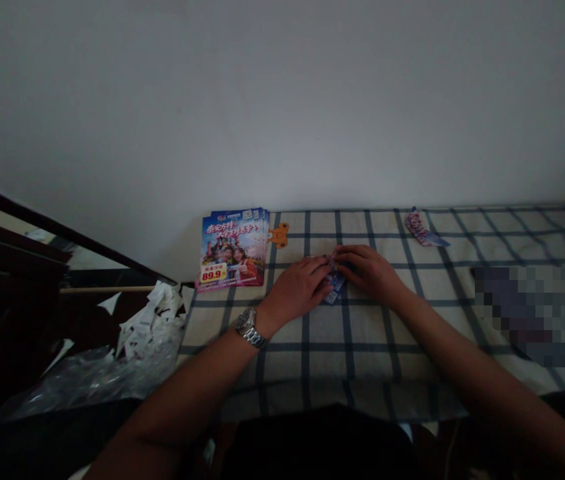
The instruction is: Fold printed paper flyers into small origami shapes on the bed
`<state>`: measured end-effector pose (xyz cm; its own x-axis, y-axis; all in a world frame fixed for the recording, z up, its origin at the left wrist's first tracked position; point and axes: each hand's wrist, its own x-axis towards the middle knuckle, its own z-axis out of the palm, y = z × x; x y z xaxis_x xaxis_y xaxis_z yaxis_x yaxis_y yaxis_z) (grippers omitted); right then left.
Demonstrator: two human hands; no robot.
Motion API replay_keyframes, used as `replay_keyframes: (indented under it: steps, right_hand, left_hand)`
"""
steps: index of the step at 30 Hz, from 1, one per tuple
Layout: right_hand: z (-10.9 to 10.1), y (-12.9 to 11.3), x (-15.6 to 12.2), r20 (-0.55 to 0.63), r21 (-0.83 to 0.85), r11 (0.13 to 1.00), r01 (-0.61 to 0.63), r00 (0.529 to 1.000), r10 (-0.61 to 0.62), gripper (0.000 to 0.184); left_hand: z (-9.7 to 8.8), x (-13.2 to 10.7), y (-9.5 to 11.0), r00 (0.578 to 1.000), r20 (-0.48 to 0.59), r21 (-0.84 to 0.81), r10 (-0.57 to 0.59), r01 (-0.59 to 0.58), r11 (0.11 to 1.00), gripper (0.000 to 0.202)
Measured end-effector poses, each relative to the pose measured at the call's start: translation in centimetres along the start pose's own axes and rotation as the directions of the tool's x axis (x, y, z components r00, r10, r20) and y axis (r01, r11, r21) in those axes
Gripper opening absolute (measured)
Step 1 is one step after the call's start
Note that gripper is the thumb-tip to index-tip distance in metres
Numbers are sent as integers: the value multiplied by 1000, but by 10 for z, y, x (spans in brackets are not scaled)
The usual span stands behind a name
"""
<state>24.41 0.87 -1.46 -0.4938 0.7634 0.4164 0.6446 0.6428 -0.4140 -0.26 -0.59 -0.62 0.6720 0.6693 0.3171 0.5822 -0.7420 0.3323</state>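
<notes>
Over the middle of the checked cloth, my left hand [302, 285] and my right hand [368, 270] meet at a small folded leaflet [335, 288]. The fingers of both hands close on it, and they cover most of its upper part. Its lower corner, blue with a pale square code, shows between the hands. A metal watch sits on my left wrist. To the left of my hands lies a stack of printed leaflets [232, 250], with a castle picture and the price 89.9 on top.
A folded paper piece [422, 230] lies at the back right, near the wall. An orange bear-shaped figure [278, 235] is beside the stack. At the right is a pixelated dark object [522, 317]. Paper scraps [155, 317] and clear plastic [97, 380] lie left of the table.
</notes>
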Motion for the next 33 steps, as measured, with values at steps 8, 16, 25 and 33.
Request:
replay_keyframes:
  steps: [8,16,25,33]
  right_hand:
    - [8,0,-4,-30,-64,998,-2,1000,0,26]
    - [7,-2,-6,-37,-66,998,-12,999,10,29]
    - [6,-1,-7,-20,-38,999,4,1000,-5,34]
    - [7,1,-8,3,-64,998,28,1000,-28,27]
  left_hand:
    - [-3,1,-1,999,-1,33,-36,36,999,48]
    - [-6,1,-3,996,-6,51,-89,89,995,53]
    - [0,0,-11,996,-31,23,-84,85,996,44]
    - [-2,1,-10,996,-39,17,-78,78,997,37]
